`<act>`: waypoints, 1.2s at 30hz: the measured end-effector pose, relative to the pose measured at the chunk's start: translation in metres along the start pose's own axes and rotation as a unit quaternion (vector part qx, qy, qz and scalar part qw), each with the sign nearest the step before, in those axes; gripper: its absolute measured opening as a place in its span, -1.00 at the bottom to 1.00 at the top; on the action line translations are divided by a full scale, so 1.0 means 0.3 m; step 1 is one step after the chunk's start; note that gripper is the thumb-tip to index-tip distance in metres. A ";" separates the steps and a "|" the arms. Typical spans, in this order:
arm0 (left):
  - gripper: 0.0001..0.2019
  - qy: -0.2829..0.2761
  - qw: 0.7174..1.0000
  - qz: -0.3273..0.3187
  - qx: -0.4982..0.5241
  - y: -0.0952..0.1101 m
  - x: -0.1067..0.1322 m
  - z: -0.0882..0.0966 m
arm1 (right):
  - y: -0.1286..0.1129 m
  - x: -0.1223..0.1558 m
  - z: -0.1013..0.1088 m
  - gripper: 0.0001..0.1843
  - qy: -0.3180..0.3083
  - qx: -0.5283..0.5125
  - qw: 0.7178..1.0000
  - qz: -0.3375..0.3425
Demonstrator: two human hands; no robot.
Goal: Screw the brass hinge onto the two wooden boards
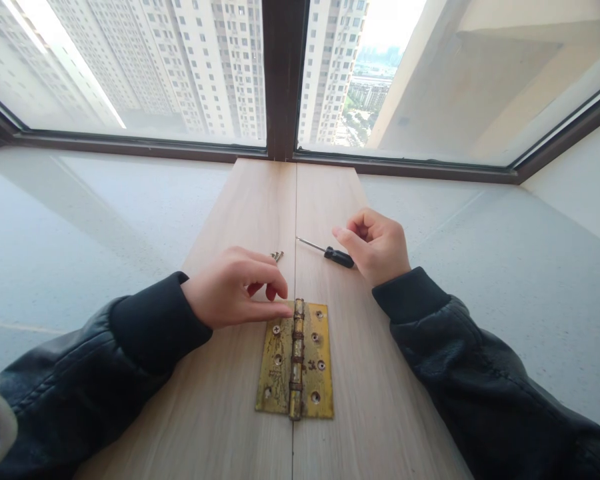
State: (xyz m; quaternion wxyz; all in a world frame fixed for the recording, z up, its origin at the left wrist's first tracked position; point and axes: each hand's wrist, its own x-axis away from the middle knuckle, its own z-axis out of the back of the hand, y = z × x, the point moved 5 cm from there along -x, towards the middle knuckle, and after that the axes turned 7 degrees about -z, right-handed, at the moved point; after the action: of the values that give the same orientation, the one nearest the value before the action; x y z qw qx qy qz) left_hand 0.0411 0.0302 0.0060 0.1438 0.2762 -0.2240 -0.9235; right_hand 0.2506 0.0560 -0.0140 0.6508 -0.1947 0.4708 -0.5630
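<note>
Hinge (pixel 296 360), a worn brass-coloured butt type, lies spread flat in front of me, its barrel (pixel 295 401) along the seam (pixel 293 453) between two pale wood-grain boards (pixel 375 400). One cross-head screw (pixel 276 330) sits in its left leaf (pixel 274 377), and open holes (pixel 315 398) show in both leaves. My left hand (pixel 235 287) hangs over the top of that leaf, its grip released, thumb and forefinger parted; the thumb tip comes close to the barrel, and I cannot tell whether it touches the metal. Just beyond those fingers a few small screws (pixel 279 256) lie together on the left board. My right hand (pixel 377 245) is above the right board, fingers curled in toward the thumb; I cannot tell whether anything is pinched there. Just beside it lies a black-handled screwdriver (pixel 337 257), its metal tip at the seam. Black cuffs (pixel 411 293) circle both my wrists, and a brown window frame (pixel 281 80) stands past the boards.
</note>
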 end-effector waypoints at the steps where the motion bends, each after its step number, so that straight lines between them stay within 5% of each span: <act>1: -0.84 -0.006 1.000 -0.005 0.003 0.000 0.001 -0.003 | 0.000 0.000 0.000 -0.66 -0.001 0.000 1.000 -0.001; 19: -0.92 -0.061 0.996 0.024 0.054 0.012 -0.002 -0.026 | 0.001 -0.002 -0.002 -0.67 -0.001 0.006 1.000 -0.001; 36: -0.83 -0.042 0.999 -0.015 0.030 0.012 0.000 -0.023 | -0.008 0.002 -0.001 -0.67 0.002 0.000 1.000 0.010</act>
State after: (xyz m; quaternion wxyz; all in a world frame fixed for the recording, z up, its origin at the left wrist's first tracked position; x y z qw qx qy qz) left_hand 0.0456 0.0250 0.0027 0.1115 0.2446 -0.2535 -0.9292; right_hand 0.2492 0.0549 -0.0125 0.6552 -0.1888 0.4738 -0.5572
